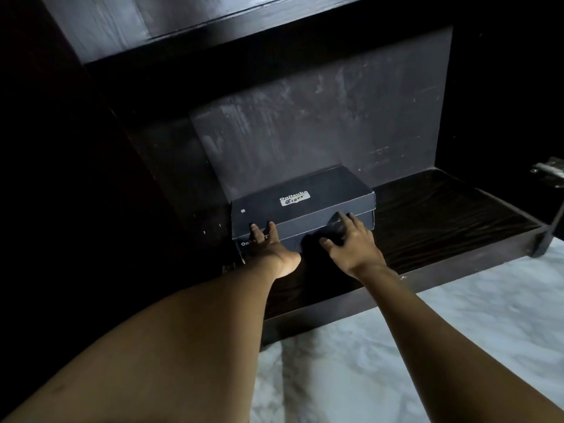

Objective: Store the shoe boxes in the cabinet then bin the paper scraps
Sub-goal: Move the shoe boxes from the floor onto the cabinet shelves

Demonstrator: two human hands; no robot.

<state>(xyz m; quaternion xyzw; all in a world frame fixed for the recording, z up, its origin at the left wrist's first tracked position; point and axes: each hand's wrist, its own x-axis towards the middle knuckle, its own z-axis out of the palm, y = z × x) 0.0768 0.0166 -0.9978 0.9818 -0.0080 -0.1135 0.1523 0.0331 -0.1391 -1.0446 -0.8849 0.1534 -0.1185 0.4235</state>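
A dark navy shoe box [300, 206] sat on the bottom shelf [442, 215] of a dark wooden cabinet [305, 123], pushed toward the rear left corner, its back end close to the grey, scuffed back panel. Its lid was on, with a white brand label on top and white lettering partly visible on the near side wall.

Both bare arms reached in from the lower edge of the view. The left hand [268, 245] lay flat against the box's near side at its left end, fingers [254, 232] extended and slightly apart, tips resting on the edge of the lid. The right hand [348, 239] was at the box's near right corner, fingers spread and curved, the tips touching the lid rim and the thumb set lower against the side wall. Neither hand was closed around the box; both pressed on its face.

A metal hinge [549, 172] showed at the cabinet's right edge. In front lay a pale marbled floor [396, 361]
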